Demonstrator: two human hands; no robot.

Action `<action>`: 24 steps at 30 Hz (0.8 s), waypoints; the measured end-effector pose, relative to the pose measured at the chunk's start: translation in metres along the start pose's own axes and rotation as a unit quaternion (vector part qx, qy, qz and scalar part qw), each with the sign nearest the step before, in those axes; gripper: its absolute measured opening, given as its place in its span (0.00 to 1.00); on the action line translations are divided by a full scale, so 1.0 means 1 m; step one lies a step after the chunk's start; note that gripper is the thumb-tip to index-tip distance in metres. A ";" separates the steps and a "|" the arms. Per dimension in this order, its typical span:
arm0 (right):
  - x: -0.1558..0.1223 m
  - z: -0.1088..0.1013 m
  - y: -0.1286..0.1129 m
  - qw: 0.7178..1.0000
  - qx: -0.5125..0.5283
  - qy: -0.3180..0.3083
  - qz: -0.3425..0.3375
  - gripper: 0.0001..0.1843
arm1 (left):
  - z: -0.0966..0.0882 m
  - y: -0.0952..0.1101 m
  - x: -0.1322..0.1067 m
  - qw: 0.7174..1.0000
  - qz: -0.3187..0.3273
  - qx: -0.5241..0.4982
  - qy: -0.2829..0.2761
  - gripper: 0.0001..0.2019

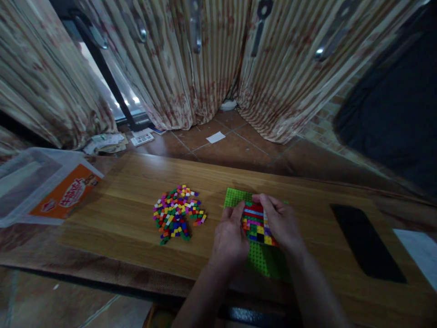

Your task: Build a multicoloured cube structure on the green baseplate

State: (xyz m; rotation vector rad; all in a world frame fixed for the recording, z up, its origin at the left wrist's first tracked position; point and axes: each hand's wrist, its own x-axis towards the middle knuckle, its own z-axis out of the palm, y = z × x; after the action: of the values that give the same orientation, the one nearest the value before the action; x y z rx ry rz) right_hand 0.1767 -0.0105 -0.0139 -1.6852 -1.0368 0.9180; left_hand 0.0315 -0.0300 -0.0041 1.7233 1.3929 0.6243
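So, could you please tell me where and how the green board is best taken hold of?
Probably pinched by the near edge of the green board, from the wearer's side: it looks flat, with bare studs there, while the left hand, right hand and colourful bricks cover much of its middle.

Striped curtains [218, 68] (floral too), brown tiled floor [246, 148]

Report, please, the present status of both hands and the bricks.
Left hand, right hand at either side of multicolored brick build; grip unclear. Build over green baseplate. Loose bricks left of baseplate, apart from both hands.
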 end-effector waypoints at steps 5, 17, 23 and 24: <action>0.004 -0.001 0.001 1.000 -0.018 0.008 -0.006 0.25 | 0.001 0.002 0.000 1.000 0.000 -0.009 -0.001 0.31; -0.002 -0.013 -0.002 0.974 -0.155 0.086 -0.140 0.21 | -0.002 0.002 -0.013 0.998 0.037 -0.041 0.033 0.24; -0.048 0.001 -0.042 0.927 -0.111 0.186 -0.306 0.11 | -0.040 0.001 -0.017 0.948 0.035 -0.195 0.251 0.15; -0.057 0.011 -0.046 0.936 -0.106 0.141 -0.305 0.09 | -0.053 -0.001 -0.016 0.925 0.029 -0.233 0.299 0.12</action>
State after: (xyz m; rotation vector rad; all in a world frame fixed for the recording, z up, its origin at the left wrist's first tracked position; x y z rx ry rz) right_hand 0.1357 -0.0494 0.0332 -1.4655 -1.3780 0.1601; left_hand -0.0154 -0.0307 0.0253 1.2329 1.4290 1.4769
